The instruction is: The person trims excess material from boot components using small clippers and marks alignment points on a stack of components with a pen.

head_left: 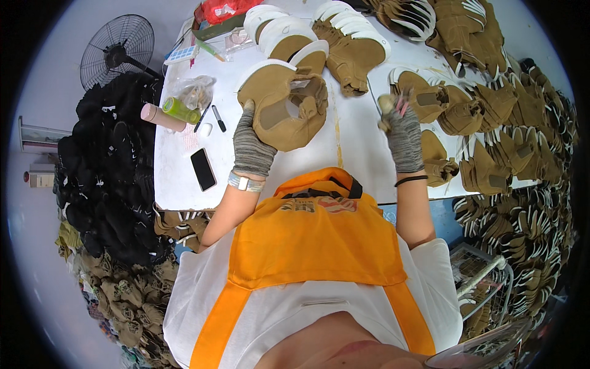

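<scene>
My left hand [251, 144], in a grey knitted glove, grips a brown boot upper [275, 120] by its left edge. My thumb lies on its face, and the fingers are hidden behind it. The upper has a white rim along its far edge and an opening on its right side. My right hand [404, 138], gloved in the same grey knit, is raised over the table to the right, apart from the upper. Its fingers are curled and blurred around something small, pale and pinkish that I cannot make out. More brown uppers [421, 92] lie just beyond it.
The white table [362, 166] bears stacked brown uppers [350, 52] at the back and in rows at right. On its left are a phone [203, 169], pens [219, 119], a green-lidded jar [181, 111] and a pink cylinder [163, 117]. A fan [115, 55] and black piles [110, 160] stand beyond.
</scene>
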Tool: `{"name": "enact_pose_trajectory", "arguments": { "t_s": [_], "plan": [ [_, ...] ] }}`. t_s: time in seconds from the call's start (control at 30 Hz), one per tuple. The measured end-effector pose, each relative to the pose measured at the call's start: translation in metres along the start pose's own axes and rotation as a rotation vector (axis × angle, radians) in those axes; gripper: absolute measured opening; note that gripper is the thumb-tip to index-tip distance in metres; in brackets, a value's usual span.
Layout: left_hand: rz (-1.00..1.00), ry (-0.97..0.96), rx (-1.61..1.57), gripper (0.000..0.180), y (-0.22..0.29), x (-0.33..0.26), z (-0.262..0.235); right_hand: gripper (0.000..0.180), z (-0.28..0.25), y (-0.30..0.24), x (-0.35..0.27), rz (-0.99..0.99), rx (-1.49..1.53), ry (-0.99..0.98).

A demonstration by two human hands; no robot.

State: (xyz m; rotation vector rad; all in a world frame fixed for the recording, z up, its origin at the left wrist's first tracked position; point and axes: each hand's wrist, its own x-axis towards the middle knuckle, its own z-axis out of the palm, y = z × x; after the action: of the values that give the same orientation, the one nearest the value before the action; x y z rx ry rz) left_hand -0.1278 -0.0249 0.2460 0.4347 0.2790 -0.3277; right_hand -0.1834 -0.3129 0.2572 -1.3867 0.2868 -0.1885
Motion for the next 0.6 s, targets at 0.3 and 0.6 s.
{"name": "enact_pose_trajectory", "arguments": {
  "t_s": [0.3,0.6],
  "plan": [
    [-0.087,0.091,-0.021,0.043,0.005,0.002,0.002,0.041,-0.123,0.171,-0.038,0.173,-1.31,-0.037],
    [-0.008,0.012,-0.01,0.045,0.009,-0.004,0.002,0.033,-0.095,0.237,-0.026,-0.197,-1.303,0.265]
  ]
}}
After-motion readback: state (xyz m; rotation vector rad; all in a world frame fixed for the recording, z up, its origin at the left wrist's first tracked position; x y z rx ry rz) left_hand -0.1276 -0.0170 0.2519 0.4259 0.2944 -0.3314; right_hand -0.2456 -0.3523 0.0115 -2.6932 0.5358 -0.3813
